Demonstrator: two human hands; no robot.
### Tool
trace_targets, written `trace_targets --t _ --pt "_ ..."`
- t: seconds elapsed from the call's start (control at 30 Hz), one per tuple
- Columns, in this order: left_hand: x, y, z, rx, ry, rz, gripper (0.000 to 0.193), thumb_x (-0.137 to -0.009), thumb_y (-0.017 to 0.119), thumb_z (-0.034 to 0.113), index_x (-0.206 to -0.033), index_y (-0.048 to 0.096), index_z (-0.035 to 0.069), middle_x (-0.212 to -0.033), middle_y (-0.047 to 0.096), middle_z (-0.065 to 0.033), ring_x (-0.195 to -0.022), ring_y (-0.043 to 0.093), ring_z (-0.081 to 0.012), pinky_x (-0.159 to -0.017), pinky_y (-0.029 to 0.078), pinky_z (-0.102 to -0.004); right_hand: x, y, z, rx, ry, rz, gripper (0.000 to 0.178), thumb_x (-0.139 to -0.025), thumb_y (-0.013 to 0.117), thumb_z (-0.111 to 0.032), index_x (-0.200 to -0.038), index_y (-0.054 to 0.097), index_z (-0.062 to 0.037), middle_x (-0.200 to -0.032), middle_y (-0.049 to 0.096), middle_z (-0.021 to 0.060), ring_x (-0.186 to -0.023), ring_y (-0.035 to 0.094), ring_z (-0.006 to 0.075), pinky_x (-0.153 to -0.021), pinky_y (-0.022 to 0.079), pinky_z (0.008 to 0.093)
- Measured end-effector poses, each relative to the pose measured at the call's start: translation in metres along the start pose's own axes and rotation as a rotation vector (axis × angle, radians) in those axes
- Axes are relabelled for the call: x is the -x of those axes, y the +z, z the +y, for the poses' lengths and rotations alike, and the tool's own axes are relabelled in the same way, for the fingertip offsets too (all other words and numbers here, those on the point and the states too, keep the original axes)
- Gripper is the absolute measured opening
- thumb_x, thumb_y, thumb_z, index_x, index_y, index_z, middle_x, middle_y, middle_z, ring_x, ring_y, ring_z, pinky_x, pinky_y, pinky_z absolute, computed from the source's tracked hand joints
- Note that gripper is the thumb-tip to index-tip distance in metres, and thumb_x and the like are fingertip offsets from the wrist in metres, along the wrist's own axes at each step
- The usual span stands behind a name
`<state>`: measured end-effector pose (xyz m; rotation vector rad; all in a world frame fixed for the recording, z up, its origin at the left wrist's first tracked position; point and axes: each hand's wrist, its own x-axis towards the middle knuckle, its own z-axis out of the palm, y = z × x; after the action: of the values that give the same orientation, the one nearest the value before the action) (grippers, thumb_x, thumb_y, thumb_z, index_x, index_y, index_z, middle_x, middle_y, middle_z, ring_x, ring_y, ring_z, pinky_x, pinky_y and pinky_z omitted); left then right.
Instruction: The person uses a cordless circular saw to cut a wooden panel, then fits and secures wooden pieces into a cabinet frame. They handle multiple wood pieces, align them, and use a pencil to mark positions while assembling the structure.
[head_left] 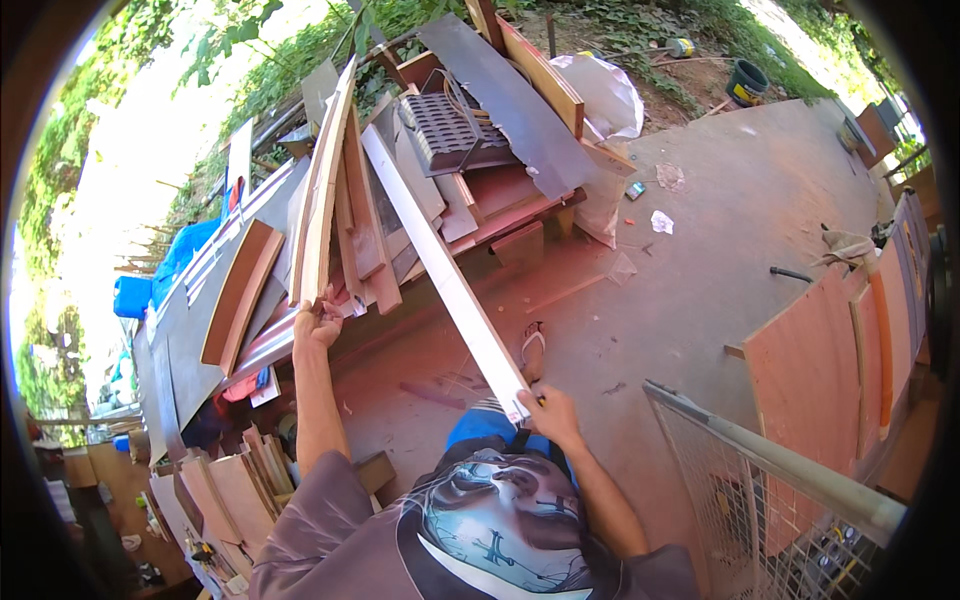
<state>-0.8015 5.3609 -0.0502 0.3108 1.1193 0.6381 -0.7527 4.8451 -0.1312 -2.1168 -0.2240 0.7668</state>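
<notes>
My right hand [552,416] is closed round the near end of a long white board [445,285], close to my body. The board's far end rests among the pile of wood ahead. On the left, my left arm is stretched forward and my left hand [319,325] grips the near end of a long light wooden plank [326,190]; its fingertips are partly hidden. Reddish-brown planks [368,215] lie just right of that plank. Left of it lies a brown angled wooden piece [241,292].
The pile also holds a dark slatted crate-like thing [450,132] and a grey torn-edged sheet [510,105]. A wire-mesh panel with a metal rail [780,460] stands at the right, near leaning wooden panels [810,370]. Wood offcuts [225,500] stand upright at the lower left.
</notes>
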Motion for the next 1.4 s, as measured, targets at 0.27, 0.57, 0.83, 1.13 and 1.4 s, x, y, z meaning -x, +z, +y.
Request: trace_targets --t 0.27,0.57,0.83,1.13,1.4 --pt "0.02 0.018 0.043 0.014 0.153 -0.045 0.049 -0.117 0.038 0.041 -0.11 0.063 0.0 -0.131 0.07 -0.0182 -0.115 0.072 -0.0229 -0.065 0.058 -0.0269 -0.087 0.047 -0.09 -0.003 -0.066 -0.09 0.055 -0.096 0.07 -0.051 -0.087 0.072 0.0024 -0.085 0.073 0.0299 -0.085 0.072 0.0498 -0.076 0.055 0.0564" --pt "0.027 0.028 0.076 0.186 0.141 -0.064 0.032 -0.113 0.053 0.028 -0.107 0.067 0.0 -0.131 0.071 -0.0193 -0.113 0.073 -0.0237 -0.064 0.058 -0.0245 -0.131 0.063 -0.104 -0.038 -0.102 -0.078 0.053 -0.097 0.07 -0.049 -0.096 0.074 0.0042 -0.093 0.075 0.0303 -0.094 0.073 0.049 -0.083 0.055 0.0562" --pt "0.015 0.01 0.063 0.109 0.131 -0.084 0.035 -0.113 0.052 0.033 -0.11 0.061 -0.001 -0.131 0.069 -0.0225 -0.109 0.074 -0.0253 -0.06 0.056 -0.025 -0.142 0.095 -0.097 0.08 -0.116 -0.185 0.055 -0.096 0.072 -0.05 -0.092 0.074 0.0045 -0.09 0.075 0.0289 -0.092 0.075 0.0447 -0.081 0.057 0.0516" --pt "0.008 -0.015 0.082 0.155 0.113 -0.069 0.038 -0.109 0.06 0.037 -0.118 0.059 0.001 -0.116 0.07 -0.0169 -0.096 0.074 -0.0227 -0.056 0.053 -0.0231 -0.217 0.143 -0.224 0.51 -0.276 -0.086 0.038 -0.098 0.072 -0.034 -0.118 0.066 -0.0021 -0.114 0.072 0.0275 -0.097 0.073 0.0481 -0.081 0.059 0.0551" --pt "0.031 0.0 0.124 0.247 0.06 -0.184 0.039 -0.11 0.059 0.035 -0.138 0.059 0.007 -0.114 0.071 -0.0093 -0.081 0.071 -0.0201 -0.054 0.05 -0.023 -0.423 0.303 -0.386 0.452 -0.299 -0.264 0.031 -0.095 0.068 -0.028 -0.105 0.077 -0.0003 -0.108 0.077 0.0261 -0.104 0.074 0.0462 -0.09 0.059 0.0542"
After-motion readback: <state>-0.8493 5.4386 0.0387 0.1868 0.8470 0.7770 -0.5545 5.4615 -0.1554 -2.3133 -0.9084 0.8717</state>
